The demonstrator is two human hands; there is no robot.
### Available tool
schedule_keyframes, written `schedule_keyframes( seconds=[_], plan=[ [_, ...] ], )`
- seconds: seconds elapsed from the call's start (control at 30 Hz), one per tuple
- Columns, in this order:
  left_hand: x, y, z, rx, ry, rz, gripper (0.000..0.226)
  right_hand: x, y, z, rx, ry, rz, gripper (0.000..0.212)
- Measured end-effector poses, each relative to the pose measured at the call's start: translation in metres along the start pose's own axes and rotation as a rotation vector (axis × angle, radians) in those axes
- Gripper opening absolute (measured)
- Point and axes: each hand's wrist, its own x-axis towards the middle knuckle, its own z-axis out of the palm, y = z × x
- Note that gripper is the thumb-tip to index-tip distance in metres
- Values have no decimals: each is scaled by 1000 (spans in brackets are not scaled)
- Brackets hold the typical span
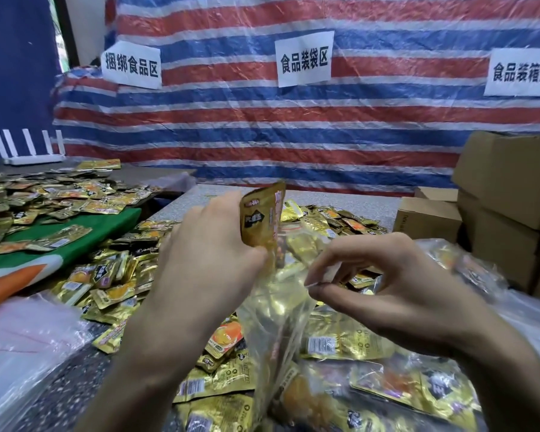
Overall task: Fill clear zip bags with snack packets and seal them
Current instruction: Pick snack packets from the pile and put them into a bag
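My left hand (pixel 209 244) holds a gold snack packet (pixel 261 215) upright, its lower end at the mouth of a clear zip bag (pixel 278 304). My right hand (pixel 384 285) pinches the near edge of the bag's opening between thumb and fingers, holding the mouth apart. The bag hangs between my hands, above a heap of loose gold snack packets (pixel 116 275) on the table. Several packets show inside the bag, blurred by the plastic.
A stack of empty clear bags (pixel 22 341) lies at the lower left. Filled bags (pixel 396 385) lie at the lower right. Cardboard boxes (pixel 508 194) stand at the right. Another heap of packets (pixel 38 198) covers a green cloth (pixel 113 226) at the left, near a white router (pixel 28 151).
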Motion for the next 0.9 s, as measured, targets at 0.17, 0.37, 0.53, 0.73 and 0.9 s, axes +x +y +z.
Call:
schedule_keyframes(
  seconds=[0.17,0.37,0.53,0.73,0.9],
  plan=[
    [4,-1,-7,-15,-319,-72,34,0,1,1,-26,-14,-8,13],
    [-1,-7,-30,29,-656,171,71,0,4,4,-50,53,-2,10],
    [-5,-15,-42,131,-689,272,27,0,3,6,-49,100,-6,7],
    [3,-28,-48,-5,-438,223,7,-1,-2,5,-30,87,12,5],
    [5,-17,-40,-56,-231,447,15,-6,-6,-1,-8,-38,16,8]
  ],
)
